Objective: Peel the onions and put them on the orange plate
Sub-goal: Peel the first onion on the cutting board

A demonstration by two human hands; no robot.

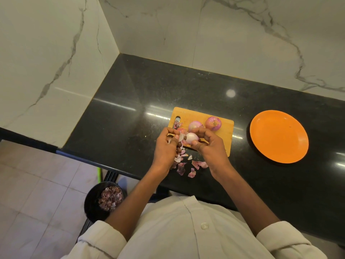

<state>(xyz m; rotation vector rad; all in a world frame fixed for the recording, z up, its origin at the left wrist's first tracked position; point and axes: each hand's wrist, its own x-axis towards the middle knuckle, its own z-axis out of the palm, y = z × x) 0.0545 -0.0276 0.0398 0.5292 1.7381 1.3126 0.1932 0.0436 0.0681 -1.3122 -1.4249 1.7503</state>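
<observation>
Held just above the near edge of the cutting board (201,116): a mostly peeled onion (191,137), pale with a pink blush, long axis lying roughly level and crosswise, dark root end turned toward the left hand (166,146), rounded end tucked into the right hand (209,144). Right fingers (202,130) curled closed around the far and near sides of the onion, thumb pressed against its near side. Left fingers (172,130) bent inward, thumb and forefinger pinched on a pale flap of skin (181,137) at the root end, the rest of the hand half closed. On the cutting board, just behind the hands: a second onion (194,125), partly stripped, and to its right an unpeeled onion (213,123), purple, its stripes running toward the near side. Loose peels (188,168) scattered on the black table (130,101) just in front of the cutting board, a few more at the board's left end near the handle slot. Well to the right of the cutting board: the orange plate (279,136), nothing on it. Down at floor level, left of and below the cutting board: a dark bowl (91,200) with peelings inside.
</observation>
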